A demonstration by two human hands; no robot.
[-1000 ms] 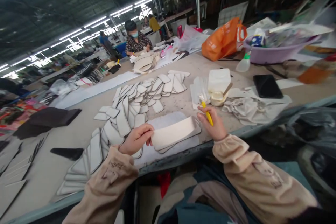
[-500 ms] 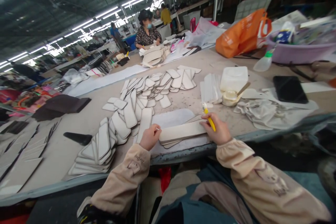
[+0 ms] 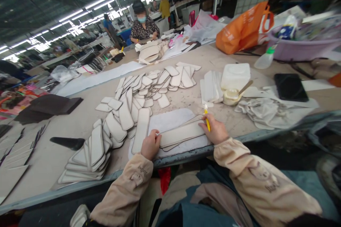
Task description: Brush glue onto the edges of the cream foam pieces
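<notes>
A long pale strip (image 3: 182,134) lies between my two hands, on top of similar strips over a white sheet (image 3: 170,118). My left hand (image 3: 151,144) pinches the strip's left end. At its right end, my right hand (image 3: 215,129) holds a yellow-handled brush (image 3: 207,120) with its pale tip pointing away from me, and its fingers touch the strip. Another pale strip (image 3: 141,129) lies just left of my left hand. Beyond and to the left spread many rounded pale pieces (image 3: 125,113), overlapping in heaps.
Right of centre are a white container (image 3: 236,76), an open pot of pale paste (image 3: 231,96), crumpled cloth (image 3: 262,111) and a black phone (image 3: 291,87). An orange bag (image 3: 242,30) and purple basin (image 3: 303,46) stand behind. A dark tool (image 3: 68,143) lies left. A person (image 3: 144,25) works across the table.
The view has shifted slightly, moving the table items left in the picture. The yellow brush has turned more upright in my right hand. Both hands stay at the strip's ends.
</notes>
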